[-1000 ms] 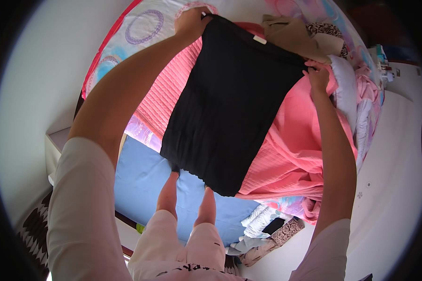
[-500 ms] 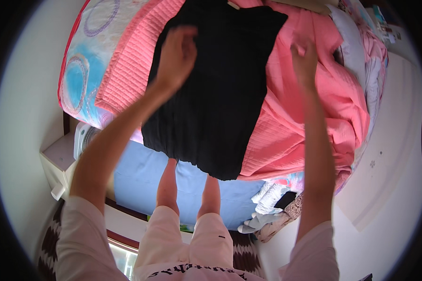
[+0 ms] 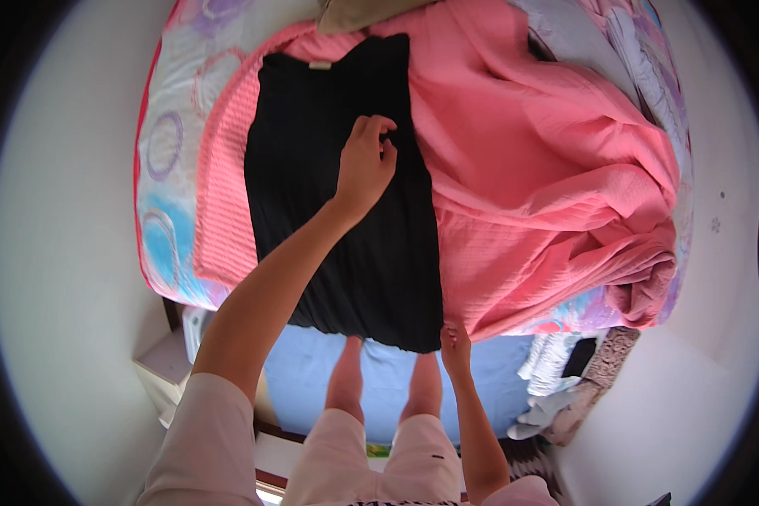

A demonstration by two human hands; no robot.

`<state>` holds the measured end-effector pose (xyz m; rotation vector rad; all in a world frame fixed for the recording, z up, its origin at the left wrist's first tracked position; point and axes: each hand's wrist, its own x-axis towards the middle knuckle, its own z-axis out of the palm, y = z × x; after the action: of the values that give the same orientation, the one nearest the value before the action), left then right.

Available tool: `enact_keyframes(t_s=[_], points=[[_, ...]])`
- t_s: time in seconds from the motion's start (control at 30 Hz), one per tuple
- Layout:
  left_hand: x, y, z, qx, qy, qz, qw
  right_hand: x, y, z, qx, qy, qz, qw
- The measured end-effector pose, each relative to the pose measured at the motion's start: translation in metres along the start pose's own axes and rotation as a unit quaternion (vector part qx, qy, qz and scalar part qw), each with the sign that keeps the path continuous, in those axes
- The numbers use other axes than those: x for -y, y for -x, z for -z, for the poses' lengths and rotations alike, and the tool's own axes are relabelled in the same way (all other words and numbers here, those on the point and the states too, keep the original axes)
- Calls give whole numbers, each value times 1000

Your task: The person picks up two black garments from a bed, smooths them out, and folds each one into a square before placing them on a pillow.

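A black garment (image 3: 337, 244), perhaps a skirt, lies spread on a pink quilted blanket (image 3: 514, 169), with a small pale label at its far edge. Over its upper right part is my left hand (image 3: 368, 169), the fingers loosely bent and apart with nothing seen between them. My right hand (image 3: 454, 344) is at the garment's near right corner. Its fingers are closed there and seem to pinch the hem, though the grip is partly hidden.
The bed's patterned sheet (image 3: 164, 148) shows at the left. Pale bedding (image 3: 586, 51) lies at the far right, and a tan cushion (image 3: 363, 13) at the far edge. Folded clothes (image 3: 557, 363) lie on a blue surface (image 3: 312, 379) near my legs. A white cabinet (image 3: 162, 367) stands at the left.
My right hand has come down from above the blanket to the garment's near right corner. My left hand has moved right across the garment. The view has shifted, so the garment sits lower.
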<state>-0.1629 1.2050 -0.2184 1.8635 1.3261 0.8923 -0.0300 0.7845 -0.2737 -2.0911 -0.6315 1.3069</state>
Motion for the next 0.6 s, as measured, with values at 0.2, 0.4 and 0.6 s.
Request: enact_keyframes(t_s=[0.2,0.4,0.6], points=[[26,-105,-40,-38,-170,-31,984,-35,-3,-21,-52,-24,36,998],[43,-162,-57,46,-253,11,966,-24,3,-18,-30,144,38,988],[61,-191,-70,20,-207,-32,978,-21,8,-15,7,207,-3,978]])
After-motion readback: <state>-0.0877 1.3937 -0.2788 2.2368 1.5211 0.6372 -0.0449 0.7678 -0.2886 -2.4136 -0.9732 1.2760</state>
